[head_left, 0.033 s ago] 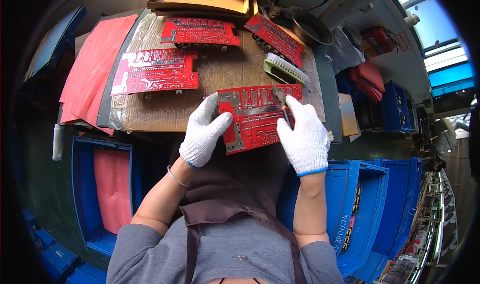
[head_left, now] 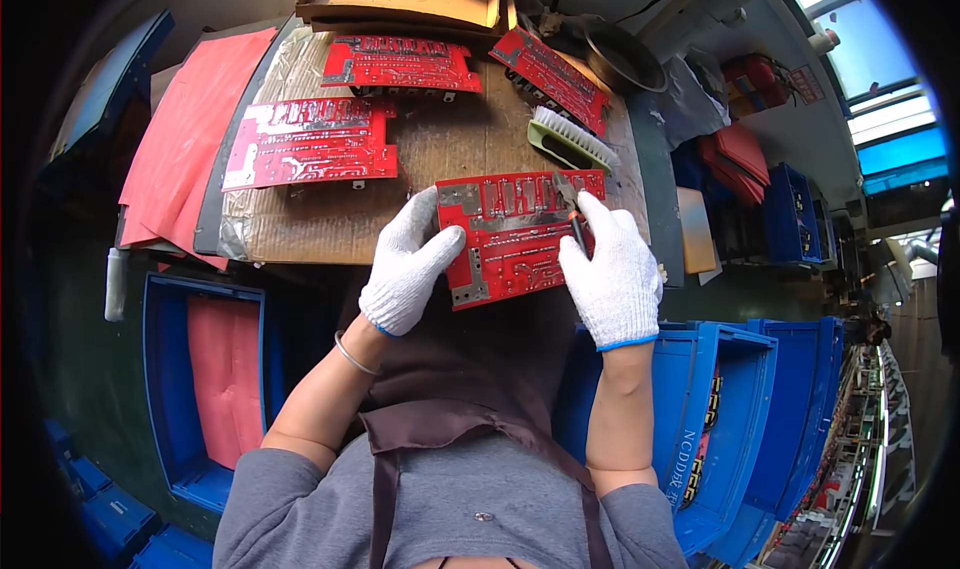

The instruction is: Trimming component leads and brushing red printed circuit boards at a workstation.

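My left hand [head_left: 408, 267], in a white knit glove, grips the left edge of a red circuit board [head_left: 500, 253], thumb on its face. The board is tilted at the table's near edge, its soldered side up. My right hand [head_left: 614, 274], gloved alike, is closed on a pair of cutting pliers [head_left: 577, 219] with black and orange handles. Their metal jaws lie over the board's upper right part, near the top edge. Whether the jaws touch a pin is too small to tell. The handles are partly hidden by my fingers.
More red circuit boards [head_left: 318, 147] lie on the cardboard-covered table [head_left: 430, 139]. A green brush [head_left: 572, 141] with white bristles is beyond my right hand. Pink sheets [head_left: 195, 139] lie at the left. Blue crates [head_left: 157, 369] stand on both sides, and a metal pan [head_left: 625, 57] sits far right.
My right hand and the pliers have shifted slightly to the right, and more of the handles shows. My left hand and the board have hardly moved.
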`<state>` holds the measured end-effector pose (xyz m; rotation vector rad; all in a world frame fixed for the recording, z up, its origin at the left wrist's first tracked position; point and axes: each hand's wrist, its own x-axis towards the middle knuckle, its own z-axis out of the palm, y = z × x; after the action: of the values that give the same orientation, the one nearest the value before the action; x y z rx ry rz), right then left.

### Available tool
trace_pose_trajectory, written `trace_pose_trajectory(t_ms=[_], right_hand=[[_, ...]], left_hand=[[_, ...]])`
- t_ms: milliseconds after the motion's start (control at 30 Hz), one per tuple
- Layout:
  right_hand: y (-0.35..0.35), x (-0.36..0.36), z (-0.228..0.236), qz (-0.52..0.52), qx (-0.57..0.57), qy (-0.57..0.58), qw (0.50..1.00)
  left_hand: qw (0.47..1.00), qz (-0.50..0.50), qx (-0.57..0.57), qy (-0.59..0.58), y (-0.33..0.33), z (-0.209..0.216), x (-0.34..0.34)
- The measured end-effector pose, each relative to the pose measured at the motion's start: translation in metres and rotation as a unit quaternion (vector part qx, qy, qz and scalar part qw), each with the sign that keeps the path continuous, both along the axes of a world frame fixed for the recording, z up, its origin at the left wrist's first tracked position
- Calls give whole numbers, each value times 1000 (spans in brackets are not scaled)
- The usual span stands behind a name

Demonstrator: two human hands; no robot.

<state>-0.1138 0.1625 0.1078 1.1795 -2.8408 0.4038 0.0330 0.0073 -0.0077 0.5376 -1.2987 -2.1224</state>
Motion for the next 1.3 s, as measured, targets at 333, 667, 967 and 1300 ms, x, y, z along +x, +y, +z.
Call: trace_pose_trajectory(t_ms=[333, 667, 967, 1300], right_hand=[[-2, 8, -4, 59, -19, -13, 998], [0, -3, 2, 22, -5, 5, 1000], [63, -40, 9, -49, -127, -60, 989], [115, -9, -13, -8, -148, -65, 987]], left_hand=[[1000, -6, -3, 9, 0, 5, 1], [1000, -22, -12, 2, -1, 6, -1], [923, -140, -334, -130, -68, 90, -80], [701, -191, -659, -192, -41, 156, -187]])
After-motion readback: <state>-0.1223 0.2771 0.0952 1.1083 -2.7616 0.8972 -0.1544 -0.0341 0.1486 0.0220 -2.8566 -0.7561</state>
